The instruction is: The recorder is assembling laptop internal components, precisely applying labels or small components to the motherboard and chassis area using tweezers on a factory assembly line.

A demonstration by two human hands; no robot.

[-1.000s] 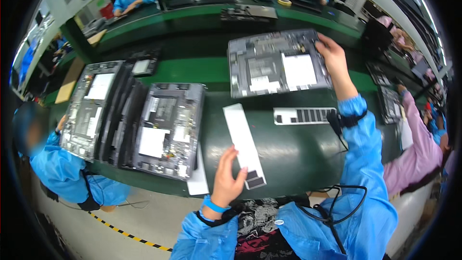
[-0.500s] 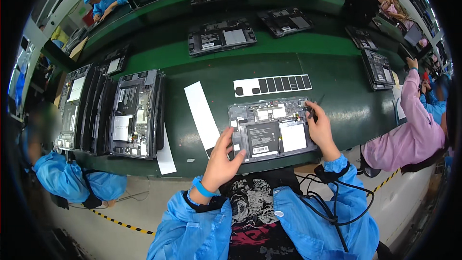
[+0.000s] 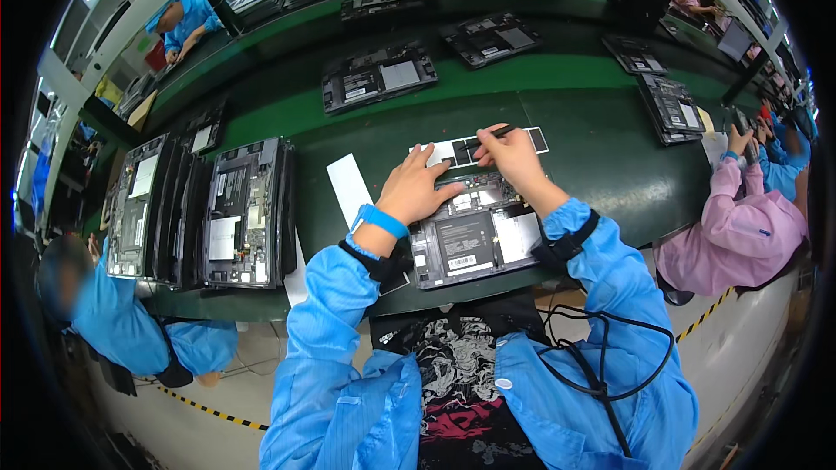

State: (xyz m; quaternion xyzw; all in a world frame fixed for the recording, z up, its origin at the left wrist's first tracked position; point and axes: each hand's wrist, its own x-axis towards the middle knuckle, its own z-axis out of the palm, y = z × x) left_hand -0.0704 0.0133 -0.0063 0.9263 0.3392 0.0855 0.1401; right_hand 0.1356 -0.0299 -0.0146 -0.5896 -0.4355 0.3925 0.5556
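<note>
An opened laptop base (image 3: 466, 242) lies before me, its dark battery, silver-white panel and circuit board facing up. Just beyond it is a white backing strip (image 3: 446, 151) carrying a row of black rectangular pads. My left hand (image 3: 411, 189) is spread flat, fingertips on the strip's left end and thumb over the laptop's upper edge. Over the strip's middle, my right hand (image 3: 514, 165) pinches a slim black pointed tool, seemingly tweezers (image 3: 502, 131), its tip down at the pads. My right forearm covers the laptop's upper right corner.
A plain white strip (image 3: 350, 190) lies left of my laptop. Upright laptop bases (image 3: 228, 213) stand stacked farther left. More bases (image 3: 380, 77) lie along the green bench, with a pile (image 3: 672, 110) at right. Co-workers sit on both sides; a black cable (image 3: 601, 374) loops by my right sleeve.
Both hands have moved from the laptop's sides up to the backing strip. The black tool has swung from the laptop's upper right corner to over the pads.
</note>
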